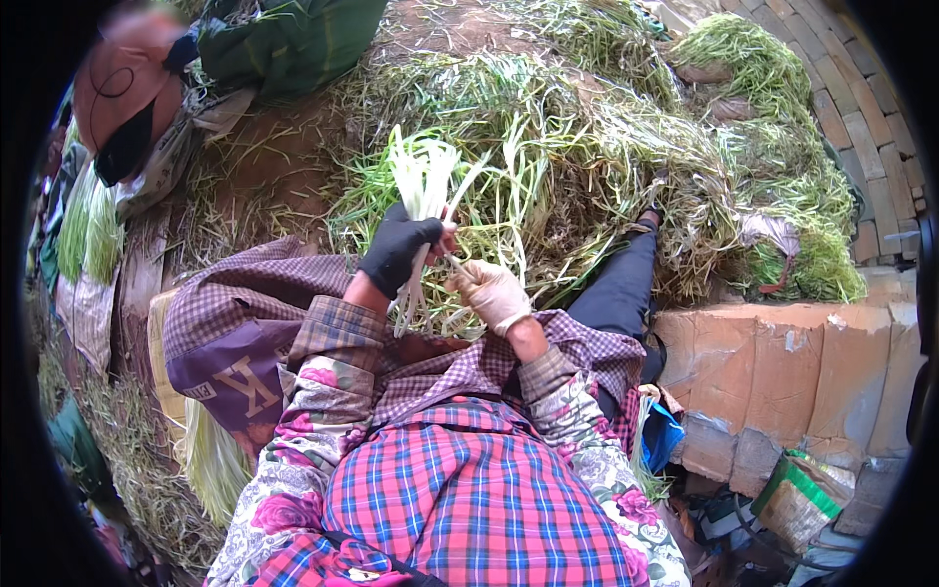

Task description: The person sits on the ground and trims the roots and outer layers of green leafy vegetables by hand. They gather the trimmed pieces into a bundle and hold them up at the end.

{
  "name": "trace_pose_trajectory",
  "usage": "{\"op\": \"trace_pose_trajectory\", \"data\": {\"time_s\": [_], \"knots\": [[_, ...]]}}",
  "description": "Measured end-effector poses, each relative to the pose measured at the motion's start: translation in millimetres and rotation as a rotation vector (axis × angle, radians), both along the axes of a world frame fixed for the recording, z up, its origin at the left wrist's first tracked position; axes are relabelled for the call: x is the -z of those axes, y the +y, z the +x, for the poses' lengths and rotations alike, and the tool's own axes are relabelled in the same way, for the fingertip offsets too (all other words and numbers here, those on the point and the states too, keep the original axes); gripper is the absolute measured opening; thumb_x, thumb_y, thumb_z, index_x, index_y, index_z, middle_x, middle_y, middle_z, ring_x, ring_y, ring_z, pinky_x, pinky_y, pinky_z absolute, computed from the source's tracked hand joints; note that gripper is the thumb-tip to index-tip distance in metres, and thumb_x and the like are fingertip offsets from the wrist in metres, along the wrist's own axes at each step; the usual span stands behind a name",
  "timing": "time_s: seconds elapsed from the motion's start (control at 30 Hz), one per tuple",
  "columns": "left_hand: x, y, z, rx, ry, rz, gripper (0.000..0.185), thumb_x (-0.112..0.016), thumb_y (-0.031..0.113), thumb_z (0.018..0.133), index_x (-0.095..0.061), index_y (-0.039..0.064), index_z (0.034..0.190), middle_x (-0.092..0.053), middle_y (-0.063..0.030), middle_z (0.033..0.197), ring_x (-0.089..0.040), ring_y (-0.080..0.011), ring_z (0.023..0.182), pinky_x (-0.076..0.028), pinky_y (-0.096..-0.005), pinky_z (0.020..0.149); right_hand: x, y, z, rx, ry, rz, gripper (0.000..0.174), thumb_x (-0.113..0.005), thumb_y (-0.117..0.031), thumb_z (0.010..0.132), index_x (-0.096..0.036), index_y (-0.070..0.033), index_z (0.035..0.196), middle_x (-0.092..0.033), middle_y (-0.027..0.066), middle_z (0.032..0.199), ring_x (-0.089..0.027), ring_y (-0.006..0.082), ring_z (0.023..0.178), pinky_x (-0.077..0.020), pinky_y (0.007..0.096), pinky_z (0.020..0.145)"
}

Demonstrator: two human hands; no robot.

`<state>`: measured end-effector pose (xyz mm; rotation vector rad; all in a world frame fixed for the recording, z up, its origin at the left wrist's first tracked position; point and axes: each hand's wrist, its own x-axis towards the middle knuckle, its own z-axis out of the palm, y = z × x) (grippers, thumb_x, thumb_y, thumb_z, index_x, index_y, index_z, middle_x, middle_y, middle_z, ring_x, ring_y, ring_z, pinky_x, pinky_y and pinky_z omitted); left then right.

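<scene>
My left hand [402, 249], in a black glove with bare fingertips, grips a bunch of pale green-and-white stalks [423, 183], like garlic greens. The white lower ends hang below the fist, and the leafy part stands up above it. My right hand [495, 292], in a thin whitish glove, pinches a single pale stalk [458, 265] close beside the left fingers. Both hands are above a checked cloth [455, 374] across my lap. Directly beyond them lies a heap of loose green and yellowed stalks and leaves [543, 176].
A co-worker in an orange cap [128, 88] sits at upper left, near bundled greens [92, 227]. Pale stalks [213, 458] lie by my left side. At right are a cardboard box [770, 381], a torn green-edged packet [799, 495] and brick paving [858, 125]. My dark-trousered leg [620, 268] extends into the heap.
</scene>
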<state>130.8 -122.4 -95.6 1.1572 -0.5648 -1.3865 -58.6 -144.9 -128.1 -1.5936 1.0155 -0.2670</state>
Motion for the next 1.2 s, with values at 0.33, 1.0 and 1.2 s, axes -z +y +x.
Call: {"op": "trace_pose_trajectory", "data": {"time_s": [0.33, 1.0, 1.2], "knots": [[-23.8, 1.3, 4.3, 0.212, 0.267, 0.019, 0.024, -0.059, 0.011, 0.079, -0.056, -0.003, 0.098, -0.045, -0.0015, 0.055, -0.043, -0.0122, 0.039, -0.034, -0.0253, 0.036, -29.1, -46.0, -11.7, 0.228, -0.167, -0.155, 0.043, -0.067, -0.011, 0.082, -0.055, -0.004, 0.123, -0.059, 0.0151, 0.113, -0.06, 0.0229, 0.097, -0.0499, 0.033, 0.084], [-40.9, 10.5, 3.4, 0.456, 0.293, 0.004, 0.034, -0.067, 0.014, 0.071, -0.051, -0.006, 0.094, -0.046, -0.0024, 0.052, -0.042, -0.0101, 0.035, -0.031, -0.0226, 0.032, 39.4, -59.9, -9.4, 0.322, -0.191, -0.15, 0.037, -0.059, -0.033, 0.091, -0.058, -0.002, 0.112, -0.063, 0.0082, 0.081, -0.057, 0.0147, 0.065, -0.0477, 0.0294, 0.061], [-40.0, 17.8, 34.8, 0.376, 0.502, -0.07, 0.035, -0.061, 0.012, 0.078, -0.051, -0.004, 0.107, -0.049, -0.0017, 0.059, -0.046, -0.0114, 0.042, -0.036, -0.0243, 0.037, 47.4, -67.6, -3.4, 0.269, -0.003, -0.483, 0.025, -0.063, -0.02, 0.086, -0.062, -0.007, 0.107, -0.066, 0.0123, 0.096, -0.064, 0.0269, 0.081, -0.051, 0.0364, 0.074]]}}
